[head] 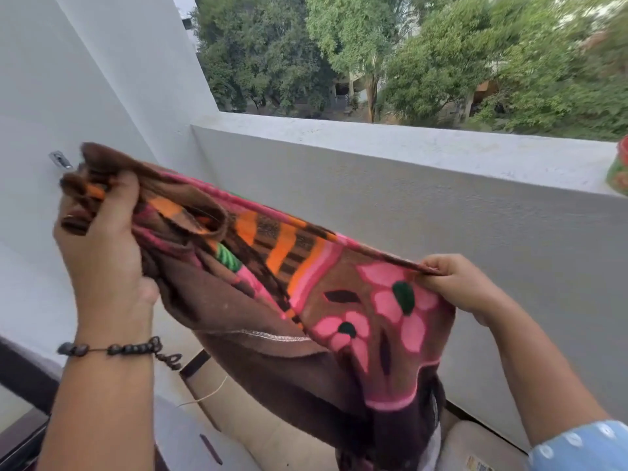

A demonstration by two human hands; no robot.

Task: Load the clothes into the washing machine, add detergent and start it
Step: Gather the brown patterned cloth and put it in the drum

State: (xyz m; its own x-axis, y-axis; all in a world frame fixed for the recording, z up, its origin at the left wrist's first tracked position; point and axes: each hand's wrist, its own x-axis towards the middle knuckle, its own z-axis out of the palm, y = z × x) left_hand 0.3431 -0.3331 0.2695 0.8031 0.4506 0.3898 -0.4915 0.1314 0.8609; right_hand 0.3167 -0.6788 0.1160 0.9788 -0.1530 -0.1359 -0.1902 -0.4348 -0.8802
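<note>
Nearest us, at the bottom right, a small label sits on a pale grey surface, too blurred to read. Above it our left hand, with a beaded bracelet at the wrist, curls round a bunched end of the brown blanket with pink flowers, while our right hand pinches its top hem, holding it stretched in the air between them. Beyond runs the balcony parapet, then trees.
</note>
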